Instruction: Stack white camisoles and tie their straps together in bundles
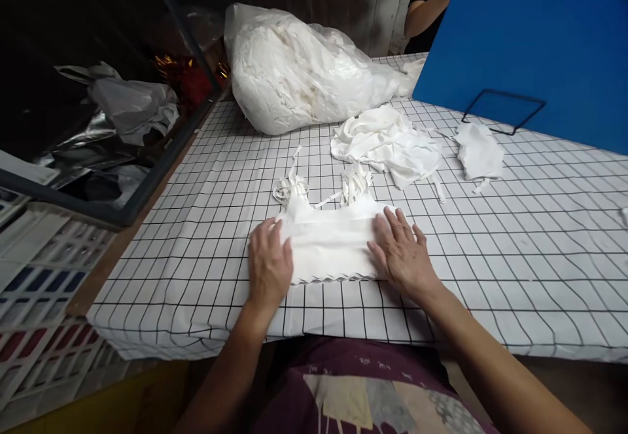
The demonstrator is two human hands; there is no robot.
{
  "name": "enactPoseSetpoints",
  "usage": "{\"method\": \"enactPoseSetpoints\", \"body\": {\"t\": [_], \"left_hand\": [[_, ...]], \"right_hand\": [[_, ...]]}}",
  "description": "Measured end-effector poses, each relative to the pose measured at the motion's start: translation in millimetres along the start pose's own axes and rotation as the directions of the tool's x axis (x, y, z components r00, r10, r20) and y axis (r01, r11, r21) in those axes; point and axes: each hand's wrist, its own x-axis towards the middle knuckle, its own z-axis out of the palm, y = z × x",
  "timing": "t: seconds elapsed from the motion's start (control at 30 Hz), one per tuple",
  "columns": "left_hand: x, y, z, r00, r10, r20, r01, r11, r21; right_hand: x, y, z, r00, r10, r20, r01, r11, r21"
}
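Observation:
A flat white garment (333,244) with bunched thin straps at its top, much like a camisole, lies on the checked tablecloth in front of me. Its wavy lower edge faces me and shows what look like several layers. My left hand (269,260) rests on its left side, fingers loosely stretched. On the right side my right hand (400,244) lies flat with its fingers spread. Just behind the garment sits a crumpled heap of white cloth (387,143).
A large clear bag (304,71) stuffed with white cloth stands at the back. Farther right are a small white cloth piece (479,151), a black wire stand (515,129) and a big blue panel (534,48). Another person's arm (432,8) shows behind. White crates (44,277) stand left.

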Motion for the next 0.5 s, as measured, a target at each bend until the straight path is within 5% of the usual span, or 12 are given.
{"method": "enactPoseSetpoints", "body": {"t": [0.1, 0.23, 0.37, 0.5], "left_hand": [[1.6, 9.5, 15.2, 0.953, 0.214, 0.212, -0.211, 0.977, -0.040], [5.5, 1.4, 25.5, 0.895, 0.227, 0.383, -0.215, 0.974, -0.075], [21.6, -1.3, 27.1, 0.921, 0.211, 0.326, -0.200, 0.977, -0.069], [43.7, 4.2, 40.7, 0.935, 0.260, 0.242, -0.249, 0.966, -0.075]], "right_hand": [[1.7, -7.9, 4.9, 0.997, -0.079, 0.026, 0.078, 0.997, 0.008], [6.0, -0.3, 6.6, 0.992, -0.129, 0.013, 0.128, 0.989, 0.067], [40.9, -1.3, -23.7, 0.983, -0.174, -0.057, 0.183, 0.952, 0.245], [114.9, -43.0, -47.4, 0.979, -0.205, 0.003, 0.170, 0.818, 0.549]]}}
